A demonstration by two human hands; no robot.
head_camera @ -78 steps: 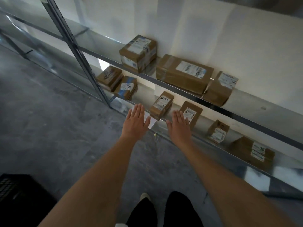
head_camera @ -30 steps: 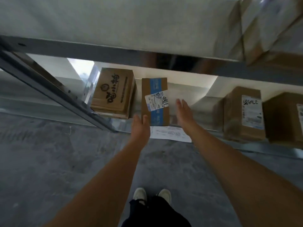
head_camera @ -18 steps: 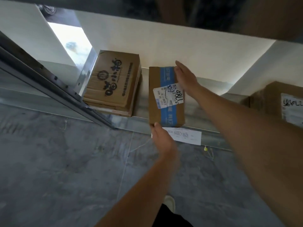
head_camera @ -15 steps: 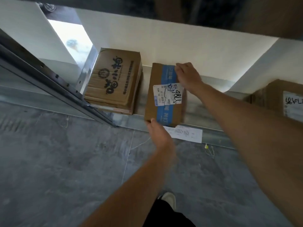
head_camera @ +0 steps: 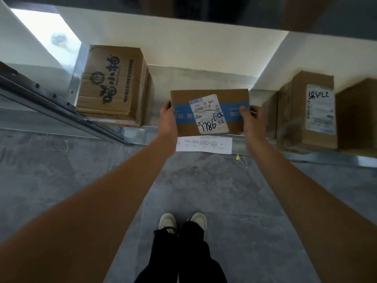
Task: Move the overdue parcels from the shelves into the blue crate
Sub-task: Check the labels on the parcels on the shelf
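At the 6 o'clock position of the head view, the person's two pale sneakers (head_camera: 182, 221) and dark trousers (head_camera: 181, 256) stand on the grey concrete floor (head_camera: 61, 180). Both bare forearms extend from the lower corners toward 12 o'clock. The left hand (head_camera: 168, 121) grips the left end of a cardboard parcel (head_camera: 210, 111), thumb on the top face and the remaining fingers hidden behind the edge. The right hand (head_camera: 252, 124) grips the right end in the same manner, thumb curled over the top face and the other fingers out of sight. The parcel is held level between the two hands, above the front edge of the metal shelf (head_camera: 285, 154); whether its underside touches the shelf cannot be determined. A blue tape band (head_camera: 183, 114) runs across its top face from end to end, and a white shipping label (head_camera: 209, 114) at the centre carries the handwritten number 7786. A white printed paper slip (head_camera: 204, 144) lies on the front lip of the shelf, directly below the parcel. At 10 o'clock from the parcel, a brown carton with large black printed characters (head_camera: 114, 84) rests on the same shelf, well apart from the left hand. At 3 o'clock, a box with a handwritten white label (head_camera: 310, 111) stands just beside the right hand, and another brown box (head_camera: 359, 113) stands against its far side. A white wall (head_camera: 193, 50) closes the rear of the bay, beneath the dark underside of the upper shelf (head_camera: 204, 9).
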